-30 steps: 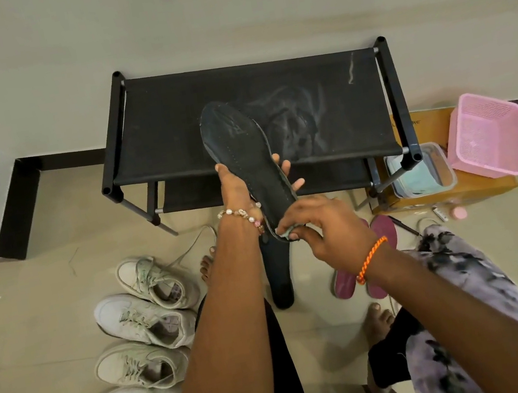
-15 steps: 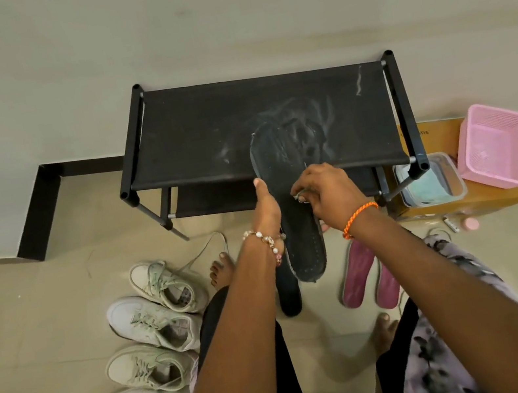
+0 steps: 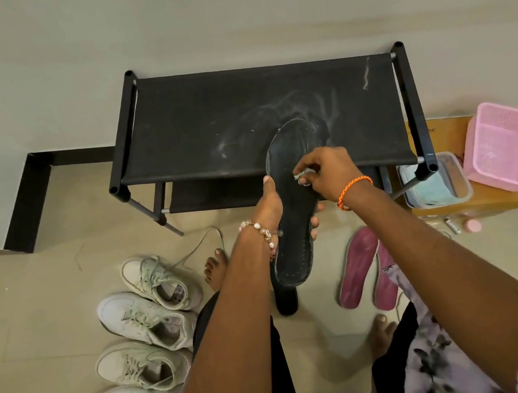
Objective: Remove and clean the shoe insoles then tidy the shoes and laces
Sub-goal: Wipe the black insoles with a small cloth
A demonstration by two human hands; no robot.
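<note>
I see the black shoe rack (image 3: 257, 117) standing against the wall, its fabric top streaked with pale dust. In front of the rack and to its left, 4 white sneakers (image 3: 147, 337) lie in a row on the floor tiles, laces loose, one lace trailing toward the rack. To the right of the rack a pink basket (image 3: 506, 145) sits on a brown cardboard box (image 3: 480, 204), with a clear plastic container (image 3: 435, 181) beside the basket, against the rack's front right leg.

I see the black insole (image 3: 296, 221) held up over the rack's front edge, toe end over the dusty top, heel end pointing down toward the floor. My left hand (image 3: 267, 205) grips it by the long left edge, thumb on the upper face, fingertips showing past the right edge. My right hand (image 3: 329, 168) is curled, pinching a small pale thing (image 3: 302, 175) against the insole's face; I cannot tell what that thing is.

In front of the rack, right of the held insole, 2 pink insoles (image 3: 365, 269) lie side by side on the floor. Another dark insole (image 3: 286, 300) lies on the floor below the held one, mostly hidden.
</note>
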